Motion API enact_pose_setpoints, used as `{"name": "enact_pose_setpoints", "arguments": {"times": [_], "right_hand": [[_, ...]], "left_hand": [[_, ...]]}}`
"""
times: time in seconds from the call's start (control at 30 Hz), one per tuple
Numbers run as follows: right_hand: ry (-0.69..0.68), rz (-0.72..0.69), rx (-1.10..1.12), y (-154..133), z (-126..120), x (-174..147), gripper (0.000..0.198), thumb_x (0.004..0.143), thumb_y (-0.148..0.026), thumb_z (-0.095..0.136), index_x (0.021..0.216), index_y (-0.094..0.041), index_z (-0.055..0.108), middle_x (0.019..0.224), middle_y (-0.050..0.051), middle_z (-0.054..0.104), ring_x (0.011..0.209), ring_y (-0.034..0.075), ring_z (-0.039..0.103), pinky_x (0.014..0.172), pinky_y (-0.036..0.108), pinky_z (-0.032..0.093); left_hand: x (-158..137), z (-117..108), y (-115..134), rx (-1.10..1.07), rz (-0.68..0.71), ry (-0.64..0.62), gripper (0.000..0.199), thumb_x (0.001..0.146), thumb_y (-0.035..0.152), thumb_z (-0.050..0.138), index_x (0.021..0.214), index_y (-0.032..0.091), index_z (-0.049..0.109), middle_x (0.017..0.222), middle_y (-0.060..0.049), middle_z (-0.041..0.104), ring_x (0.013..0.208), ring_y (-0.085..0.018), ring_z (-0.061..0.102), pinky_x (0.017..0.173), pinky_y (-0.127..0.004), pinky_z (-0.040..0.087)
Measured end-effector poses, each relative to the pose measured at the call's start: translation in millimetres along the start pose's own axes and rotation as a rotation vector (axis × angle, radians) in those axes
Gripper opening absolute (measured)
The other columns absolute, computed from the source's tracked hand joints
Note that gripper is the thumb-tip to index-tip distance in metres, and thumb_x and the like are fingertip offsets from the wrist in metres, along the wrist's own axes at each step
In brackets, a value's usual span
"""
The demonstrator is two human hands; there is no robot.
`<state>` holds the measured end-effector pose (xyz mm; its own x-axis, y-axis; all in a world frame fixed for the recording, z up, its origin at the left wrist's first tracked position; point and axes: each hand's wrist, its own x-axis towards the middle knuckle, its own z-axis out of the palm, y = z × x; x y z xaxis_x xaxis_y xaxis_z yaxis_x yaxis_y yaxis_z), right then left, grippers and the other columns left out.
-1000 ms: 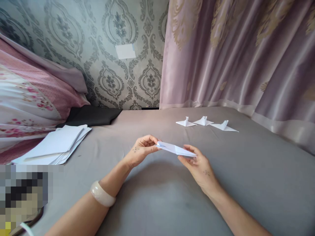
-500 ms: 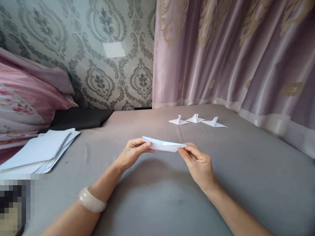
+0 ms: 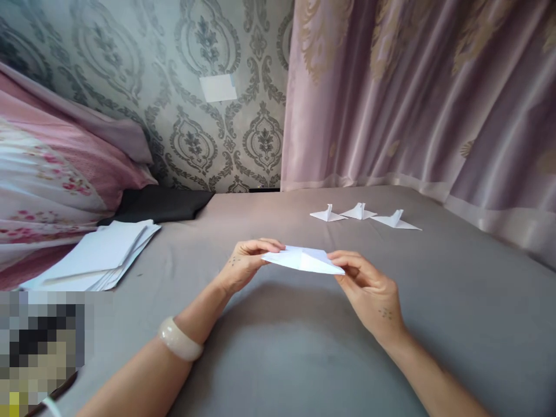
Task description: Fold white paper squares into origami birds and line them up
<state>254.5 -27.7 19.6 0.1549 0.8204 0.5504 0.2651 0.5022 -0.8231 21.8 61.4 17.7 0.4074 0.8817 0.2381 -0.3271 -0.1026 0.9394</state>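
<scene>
A folded white sheet of paper (image 3: 304,259) is held up above the grey bed sheet, its broad creased face turned toward me. My left hand (image 3: 249,262) pinches its left end, fingers over the top edge and thumb partly hidden. At the opposite end, my right hand (image 3: 367,289) grips the corner between thumb and fingers. A pale bangle (image 3: 180,340) circles my left wrist. Beyond the hands, to the right, stand three folded paper figures: one on the left (image 3: 329,214), one in the middle (image 3: 359,211) and one on the right (image 3: 397,219).
A stack of white paper (image 3: 93,255) lies at the left, in front of a black folded cloth (image 3: 163,204). Grey fabric (image 3: 278,359) covers the surface. Pink curtains (image 3: 373,104) hang behind on the right, and floral pink bedding (image 3: 65,174) is bunched at the left.
The folded paper has tipped so that its wide face shows instead of its narrow opened edge. My left fingers have shifted onto its top edge. The whole view has swung slightly left.
</scene>
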Motion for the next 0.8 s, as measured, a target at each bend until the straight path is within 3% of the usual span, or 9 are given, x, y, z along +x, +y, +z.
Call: {"name": "enact_pose_setpoints", "arguments": {"times": [0.17,0.43,0.6,0.8], "right_hand": [[-0.040,-0.007,-0.079,9,-2,3,0.020,0.081,-0.011,0.060,0.088,-0.027,0.071,0.107,0.002,0.065,0.095,0.012,0.064,0.083,0.023,0.054],[0.007,0.104,0.006,15,3,5,0.012,0.078,-0.017,0.062,0.085,-0.023,0.068,0.108,0.004,0.066,0.098,0.015,0.066,0.088,0.028,0.054],[-0.046,0.342,0.064,13,4,5,0.040,0.072,-0.012,0.054,0.111,-0.023,0.061,0.107,0.005,0.070,0.103,0.018,0.067,0.098,0.036,0.050],[-0.137,0.479,0.016,24,1,5,0.053,0.064,-0.010,0.047,0.114,-0.022,0.058,0.113,0.008,0.069,0.108,0.021,0.065,0.098,0.038,0.050]], "left_hand": [[0,-3,1,0.041,-0.009,-0.032,0.004,0.071,0.018,0.078,0.075,0.021,0.079,0.100,-0.007,0.070,0.100,-0.020,0.060,0.081,-0.027,0.046],[-2,-5,2,0.118,-0.033,-0.063,0.005,0.074,0.019,0.074,0.076,0.022,0.078,0.105,-0.007,0.068,0.103,-0.020,0.060,0.083,-0.028,0.046],[-3,-6,3,0.239,-0.023,-0.084,0.014,0.081,0.018,0.063,0.079,0.020,0.076,0.109,-0.007,0.068,0.111,-0.022,0.057,0.091,-0.030,0.043],[-4,-5,4,0.309,-0.157,-0.046,0.040,0.077,0.017,0.050,0.114,0.020,0.064,0.117,-0.007,0.066,0.102,-0.023,0.062,0.086,-0.034,0.047]]}}
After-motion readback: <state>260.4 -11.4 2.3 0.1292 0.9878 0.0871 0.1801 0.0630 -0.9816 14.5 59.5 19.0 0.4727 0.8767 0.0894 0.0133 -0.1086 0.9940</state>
